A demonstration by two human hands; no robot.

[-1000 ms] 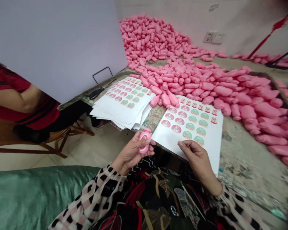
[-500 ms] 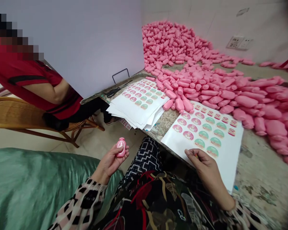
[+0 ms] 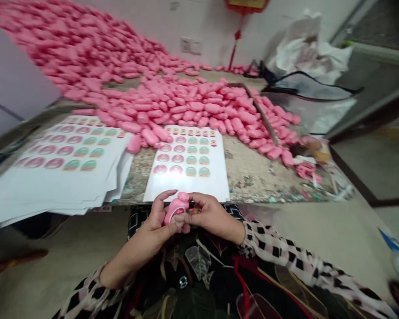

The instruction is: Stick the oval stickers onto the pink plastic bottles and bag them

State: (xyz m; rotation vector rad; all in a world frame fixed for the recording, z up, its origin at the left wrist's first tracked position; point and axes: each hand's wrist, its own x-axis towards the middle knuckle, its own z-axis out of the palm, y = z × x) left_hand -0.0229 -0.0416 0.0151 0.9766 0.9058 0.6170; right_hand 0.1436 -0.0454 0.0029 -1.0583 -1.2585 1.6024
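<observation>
Here's the left hand (image 3: 149,230) wrapped snugly round a pink plastic bottle (image 3: 176,209), just off the bench edge, and the right hand (image 3: 214,217) pinching narrow on a small colourful label (image 3: 194,211) beside it! At twelve o'clock, a printed label sheet (image 3: 189,186), with loose pink bottles (image 3: 193,106) heaped beyond.

A small bubblegum-pink bottle (image 3: 175,210) has a pale oval patch on its front. Beyond it spreads a heap of the same pink bottles (image 3: 182,104). A white sheet (image 3: 186,186) carries neat rows of round labels (image 3: 192,159) in pink and green, and a white stack of paper (image 3: 63,186) shows the same print. The sleeve (image 3: 279,246) is a black-and-white check, and the dark blouse (image 3: 196,274) has pale leaves and red lines.
</observation>
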